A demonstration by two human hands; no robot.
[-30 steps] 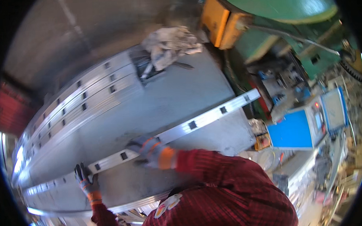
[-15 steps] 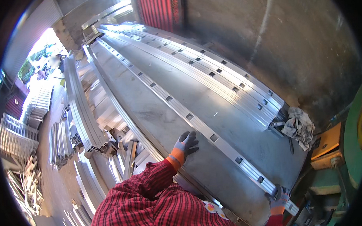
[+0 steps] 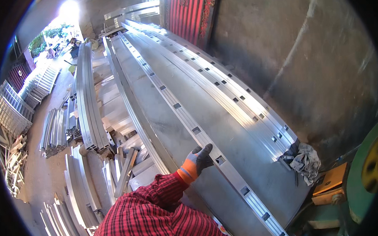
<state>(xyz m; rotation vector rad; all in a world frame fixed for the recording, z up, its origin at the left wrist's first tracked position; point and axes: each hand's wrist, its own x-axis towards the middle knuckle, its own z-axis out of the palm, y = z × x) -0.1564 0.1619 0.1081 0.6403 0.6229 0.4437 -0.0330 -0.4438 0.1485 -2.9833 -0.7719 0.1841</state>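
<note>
A long aluminium rail [image 3: 178, 111] with a row of square holes lies lengthwise along a wide grey metal table [image 3: 168, 135]. My left hand [image 3: 195, 163], in a grey and orange glove, is closed at the rail's left edge, with its fingers against the metal near one of the holes. My right hand is out of view; the rail's near end runs out of the picture at the lower right. More holed rails [image 3: 239, 99] lie side by side along the table's right side.
Bundles of aluminium tubes [image 3: 89, 109] and loose bars [image 3: 80, 182] lie to the left. A crumpled grey rag [image 3: 305, 163] sits at the table's right corner, near an orange block [image 3: 331, 178] and a green machine wheel [image 3: 360, 174]. A brown wall [image 3: 305, 79] rises on the right.
My left hand has gone from open above the table to closed at the rail's edge. My right hand, earlier at the rail's near end, has left the picture. The view has shifted.
</note>
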